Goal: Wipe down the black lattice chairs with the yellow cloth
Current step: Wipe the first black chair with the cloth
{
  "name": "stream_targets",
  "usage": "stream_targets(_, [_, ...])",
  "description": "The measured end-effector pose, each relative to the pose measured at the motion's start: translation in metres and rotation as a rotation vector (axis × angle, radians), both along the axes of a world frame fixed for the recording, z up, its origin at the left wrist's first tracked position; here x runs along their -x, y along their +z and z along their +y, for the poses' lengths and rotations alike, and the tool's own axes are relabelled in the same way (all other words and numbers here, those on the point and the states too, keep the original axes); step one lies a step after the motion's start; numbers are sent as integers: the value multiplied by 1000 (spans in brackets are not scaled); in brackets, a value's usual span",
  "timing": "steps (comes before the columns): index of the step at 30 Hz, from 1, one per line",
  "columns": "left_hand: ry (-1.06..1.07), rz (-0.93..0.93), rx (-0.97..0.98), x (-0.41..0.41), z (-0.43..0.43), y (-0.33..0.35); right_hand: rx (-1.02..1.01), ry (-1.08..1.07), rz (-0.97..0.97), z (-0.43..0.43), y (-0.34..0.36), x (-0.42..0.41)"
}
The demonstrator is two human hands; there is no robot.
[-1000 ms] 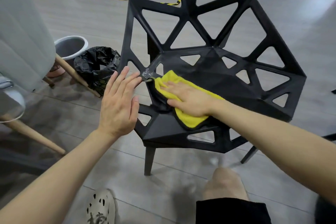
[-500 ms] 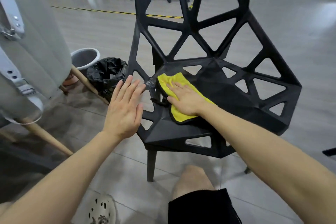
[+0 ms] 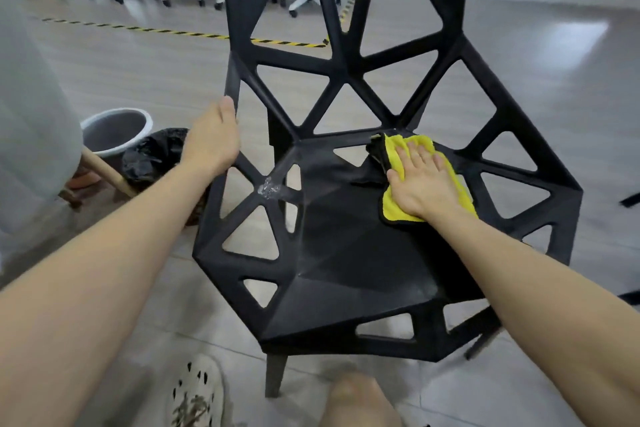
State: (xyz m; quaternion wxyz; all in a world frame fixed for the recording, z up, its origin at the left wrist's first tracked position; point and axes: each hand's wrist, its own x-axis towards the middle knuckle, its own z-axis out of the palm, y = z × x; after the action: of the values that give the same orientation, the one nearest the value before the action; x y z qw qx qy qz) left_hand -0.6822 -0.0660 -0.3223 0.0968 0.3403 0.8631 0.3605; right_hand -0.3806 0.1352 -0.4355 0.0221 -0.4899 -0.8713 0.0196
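Grey floor tiles ran back to a strip of yellow-and-black tape [image 3: 173, 32] and a row of office chair bases. At centre stood the black lattice chair [image 3: 346, 253]. The right hand [image 3: 420, 184] lay flat with straight fingers, pressing the yellow cloth [image 3: 389, 208] onto the rear right of the seat. The left hand [image 3: 211, 142], fingers straight and holding nothing, rested against the chair's left strut. A grey bucket [image 3: 114, 130] and black bin bag [image 3: 152, 156] stood on the floor to the chair's left.
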Motion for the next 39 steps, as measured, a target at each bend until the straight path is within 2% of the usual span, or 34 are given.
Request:
stream_targets(2, [17,-1,-67,5,4,-8,-14,-42,-5,5,2,33])
stream_targets(3, [17,7,-73,7,6,-11,11,6,1,1,3,56])
stream_targets(7, [0,38,-83,11,7,-11,192,478,173,-53,7,142])
stream_targets(8, [-6,57,-87,12,5,-12,208,529,194,-54,5,145])
stream_targets(10, [-19,86,-76,13,4,-13,141,456,188,-23,0,123])
stream_targets(13, [-28,97,-90,13,8,-15,-3,82,131,39,0,55])
stream_targets(14, [-22,94,-100,15,9,-17,-15,32,109,42,1,50])
stream_targets(15, [-16,93,-109,16,9,-19,-47,46,83,33,4,60])
stream_targets(17, [-19,100,-107,18,10,-20,-83,236,86,-2,3,107])
stream_targets(20, [-22,122,-103,20,9,-21,46,455,158,-29,0,138])
stream_targets(22, [-25,122,-102,21,7,-21,-30,393,152,-2,-4,115])
stream_targets(24, [-32,127,-120,20,7,-20,-130,205,124,35,-7,74])
stream_targets(26, [-26,128,-127,18,8,-18,-134,47,133,48,-2,56])
stream_targets(28, [-6,119,-125,15,7,-17,-104,111,137,23,5,88])
stream_targets(31, [0,107,-118,12,6,-14,56,442,230,-36,7,156])
stream_targets(32, [4,105,-114,12,6,-13,80,495,249,-46,6,166])
stream_targets(36, [15,91,-101,12,3,-11,85,379,279,-14,0,141])
stream_targets(39, [16,89,-91,11,5,-10,-4,234,236,19,-7,101])
